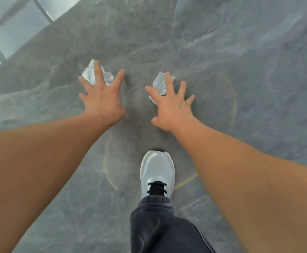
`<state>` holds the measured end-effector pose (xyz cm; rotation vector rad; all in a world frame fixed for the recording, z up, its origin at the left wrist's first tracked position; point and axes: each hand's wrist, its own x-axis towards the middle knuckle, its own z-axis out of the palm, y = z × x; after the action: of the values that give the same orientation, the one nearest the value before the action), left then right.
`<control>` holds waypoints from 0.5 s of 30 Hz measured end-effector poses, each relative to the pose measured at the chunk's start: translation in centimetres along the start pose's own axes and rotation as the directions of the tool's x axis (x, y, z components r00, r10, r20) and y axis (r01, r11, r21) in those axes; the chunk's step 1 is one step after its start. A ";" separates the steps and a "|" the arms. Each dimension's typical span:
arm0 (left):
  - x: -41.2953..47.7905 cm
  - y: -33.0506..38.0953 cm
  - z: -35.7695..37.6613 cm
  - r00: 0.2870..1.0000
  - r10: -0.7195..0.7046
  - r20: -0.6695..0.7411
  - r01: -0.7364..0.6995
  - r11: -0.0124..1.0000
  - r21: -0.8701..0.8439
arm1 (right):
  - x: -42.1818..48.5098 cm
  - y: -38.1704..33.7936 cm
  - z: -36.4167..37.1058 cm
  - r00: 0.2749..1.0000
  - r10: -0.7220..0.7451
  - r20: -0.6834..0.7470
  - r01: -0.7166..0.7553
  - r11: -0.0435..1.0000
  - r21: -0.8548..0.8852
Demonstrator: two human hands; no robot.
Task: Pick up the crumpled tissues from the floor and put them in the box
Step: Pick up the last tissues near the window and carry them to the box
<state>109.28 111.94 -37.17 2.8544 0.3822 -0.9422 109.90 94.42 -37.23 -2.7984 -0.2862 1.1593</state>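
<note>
Grey marble floor [240, 52] held both tissues: I had my left hand [101, 99] spread above the left tissue [90, 74], my right hand [171, 106] splayed above the right tissue [159, 84]. Neither was gripped; no box was visible, so everything remained.

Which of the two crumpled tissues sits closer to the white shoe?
The tissue under the right hand, the right tissue. The left tissue, under the left hand, lies farther from the shoe.
</note>
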 end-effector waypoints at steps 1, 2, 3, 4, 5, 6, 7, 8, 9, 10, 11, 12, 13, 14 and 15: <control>0.7 -0.5 0.5 1.000 -0.011 -0.004 0.011 1.000 -0.008 | 0.6 -0.1 0.7 0.999 -0.005 -0.041 0.003 0.999 -0.037; 1.2 -1.0 0.9 1.000 -0.017 -0.026 0.017 1.000 -0.005 | 0.9 -0.2 1.1 0.994 -0.004 -0.107 -0.004 0.998 -0.067; 1.5 -1.6 1.2 0.998 -0.018 -0.063 0.019 1.000 0.007 | 1.2 -0.3 1.2 0.984 -0.007 -0.177 -0.009 0.996 -0.089; 1.6 -2.0 1.4 0.995 -0.002 -0.096 0.003 1.000 0.012 | 1.4 -0.3 1.2 0.973 -0.029 -0.230 0.005 0.994 -0.105; 1.7 -2.4 1.5 0.994 0.031 -0.106 -0.031 1.000 -0.002 | 1.6 -0.2 1.2 0.965 -0.065 -0.254 0.037 0.993 -0.112; 1.8 -2.7 1.5 0.994 0.066 -0.091 -0.069 0.997 -0.024 | 1.7 -0.1 1.2 0.964 -0.101 -0.248 0.078 0.992 -0.098; 1.8 -2.9 1.4 0.994 0.099 -0.056 -0.101 0.994 -0.039 | 1.6 0.2 1.1 0.967 -0.125 -0.224 0.111 0.991 -0.073; 1.6 -3.1 1.0 0.991 0.133 -0.014 -0.133 0.990 -0.050 | 1.4 0.3 0.8 0.973 -0.133 -0.190 0.127 0.991 -0.048; 1.3 -3.0 0.4 0.986 0.163 0.019 -0.162 0.985 -0.064 | 1.0 0.4 0.4 0.978 -0.128 -0.165 0.126 0.992 -0.021; 0.8 -2.8 -0.3 0.982 0.187 0.035 -0.184 0.979 -0.083 | 0.4 0.5 -0.2 0.982 -0.115 -0.153 0.116 0.993 0.001; 0.1 -2.5 -1.1 0.978 0.204 0.040 -0.200 0.975 -0.101 | -0.4 0.5 -0.7 0.983 -0.103 -0.151 0.106 0.994 0.016; -0.7 -2.2 -1.8 0.975 0.217 0.040 -0.211 0.970 -0.117 | -1.4 0.4 -1.3 0.985 -0.092 -0.149 0.096 0.995 0.023; -1.6 -1.9 -2.5 0.973 0.226 0.033 -0.221 0.967 -0.129 | -2.5 0.2 -1.8 0.985 -0.086 -0.147 0.091 0.996 0.026; -2.6 -1.7 -3.1 0.972 0.232 0.020 -0.227 0.964 -0.140 | -3.6 0.0 -2.3 0.986 -0.086 -0.142 0.091 0.995 0.033; -3.7 -1.7 -3.6 0.971 0.238 0.006 -0.235 0.961 -0.146 | -4.9 -0.2 -2.7 0.986 -0.086 -0.140 0.092 0.995 0.041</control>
<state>108.02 113.49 -32.11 2.6794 0.0972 -0.8638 108.35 93.49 -31.94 -2.7764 -0.3622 0.9355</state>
